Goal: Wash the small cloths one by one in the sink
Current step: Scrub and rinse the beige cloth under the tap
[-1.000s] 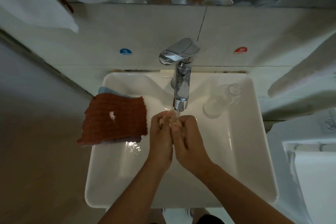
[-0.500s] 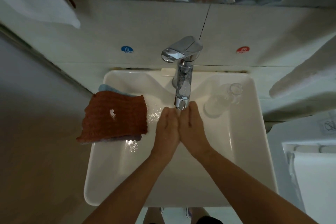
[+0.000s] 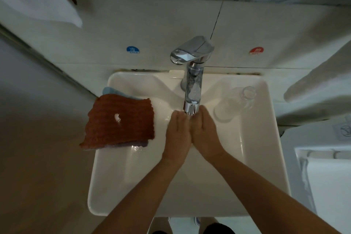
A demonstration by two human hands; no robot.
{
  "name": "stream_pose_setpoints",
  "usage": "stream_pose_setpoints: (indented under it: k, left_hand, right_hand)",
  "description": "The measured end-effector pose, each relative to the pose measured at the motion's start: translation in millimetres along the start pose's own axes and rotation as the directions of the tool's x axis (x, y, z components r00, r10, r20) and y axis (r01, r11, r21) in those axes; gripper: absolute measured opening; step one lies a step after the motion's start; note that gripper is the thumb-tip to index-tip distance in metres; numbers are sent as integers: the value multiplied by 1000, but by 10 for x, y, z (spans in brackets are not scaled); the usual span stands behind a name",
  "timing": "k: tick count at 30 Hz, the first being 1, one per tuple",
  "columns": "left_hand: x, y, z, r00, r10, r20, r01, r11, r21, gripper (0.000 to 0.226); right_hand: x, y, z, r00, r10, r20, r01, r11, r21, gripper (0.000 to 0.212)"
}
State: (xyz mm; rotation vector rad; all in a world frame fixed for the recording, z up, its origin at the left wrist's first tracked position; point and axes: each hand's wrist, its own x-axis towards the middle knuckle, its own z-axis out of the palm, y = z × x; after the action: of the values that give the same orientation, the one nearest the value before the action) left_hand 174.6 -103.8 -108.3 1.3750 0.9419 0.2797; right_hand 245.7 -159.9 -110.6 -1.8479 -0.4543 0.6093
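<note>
Left hand [image 3: 177, 133] and right hand [image 3: 204, 131] now flat, edges pressed together under chrome faucet spout [image 3: 191, 107], fingers straight, each grip released, no longer clenched and rubbing as a second earlier. Rust-brown knitted cloth [image 3: 119, 121] unmoved on left rim of white ceramic sink [image 3: 254, 138].

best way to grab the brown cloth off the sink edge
Pinch the brown cloth at its right edge, which overlies the sink rim nearest the left hand. It lies flat atop other cloths, so lift the top layer alone, coming from the basin side.
</note>
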Motion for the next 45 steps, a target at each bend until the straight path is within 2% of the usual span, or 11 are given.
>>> stream_pose_setpoints:
  k: [2, 6, 11, 15, 20, 24, 28, 33, 37, 42, 45]
  left_hand:
    - [-14, -9, -1, 998, -27, 64, 26, 1000, 13, 21]
    - [317, 82, -84, 989, -124, -77, 127, 991, 39, 28]
    - [95, -48, 79, 979, -204, -23, 202, 976, -88, 26]
    - [281, 49, -16, 976, -160, -150, 160, 987, -12, 21]
    - [85, 71, -36, 990, -120, 67, 120, 993, 2, 22]
    - [325, 188, -136, 974, -209, -91, 205, 977, -56, 24]
    - [34, 45, 45, 969, -239, 68, 232, 968, 96, 19]
    - [237, 115, -58, 989, -138, -56, 146, 973, 180, 26]
    - [87, 17, 76, 965, -262, 24, 263, 965, -6, 29]
    - [260, 83, -54, 966, -251, -56, 241, 960, -144, 26]
    - [95, -31, 116, 970, -242, 21, 243, 967, -82, 30]
  right_hand:
    - [38, 34, 22, 997, 29, -74, -26, 998, 51, 26]
    - [-147, 16, 174, 993, -95, 75, 100, 992, -73, 20]
    - [49, 97, 39, 998, 66, -18, -66, 998, 17, 24]
    - [-265, 117, 110, 990, -57, 126, 69, 993, -92, 30]
    - [-4, 102, 62, 993, 101, -58, -94, 989, 116, 28]
    - [-170, 22, 194, 993, -14, 121, 21, 999, -50, 25]
    - [102, 40, -22, 999, 33, -39, -33, 999, 11, 25]
    - [-186, 146, 137, 987, -97, 127, 121, 973, -197, 27]
    - [177, 155, 11, 998, 37, -60, -40, 998, -52, 28]
    - [-140, 134, 123, 991, -59, 119, 79, 981, -177, 22]
    - [140, 115, -12, 997, 61, -37, -62, 998, -17, 31]
